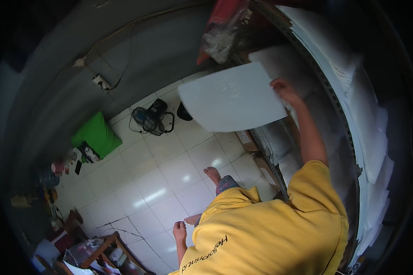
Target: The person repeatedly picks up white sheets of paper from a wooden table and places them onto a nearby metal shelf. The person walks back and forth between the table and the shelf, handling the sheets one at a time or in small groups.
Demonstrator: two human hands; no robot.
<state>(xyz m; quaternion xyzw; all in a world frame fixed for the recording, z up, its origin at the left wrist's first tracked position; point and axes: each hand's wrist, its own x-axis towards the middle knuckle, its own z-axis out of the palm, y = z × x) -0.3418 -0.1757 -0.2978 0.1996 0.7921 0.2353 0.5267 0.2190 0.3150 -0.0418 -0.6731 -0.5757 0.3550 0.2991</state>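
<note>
My right hand [285, 90], at the end of a stretched-out arm, grips a large white sheet [229, 98] by its right edge. The sheet hangs in the air beside the shelf rack, with faint marks near its upper middle. What lies directly behind it is hidden. Low by my side, my left hand [180, 230] is closed, its fingers curled together. Whether anything is inside those fingers cannot be made out.
A metal rack [316, 68] with stacked white sheets [367, 110] runs along the right. Cardboard boxes [264, 169] sit low beside it. On the tiled floor [170, 160] lie a black fan [149, 120] and a green pillow [97, 135]. A wooden shelf unit [98, 252] stands lower left.
</note>
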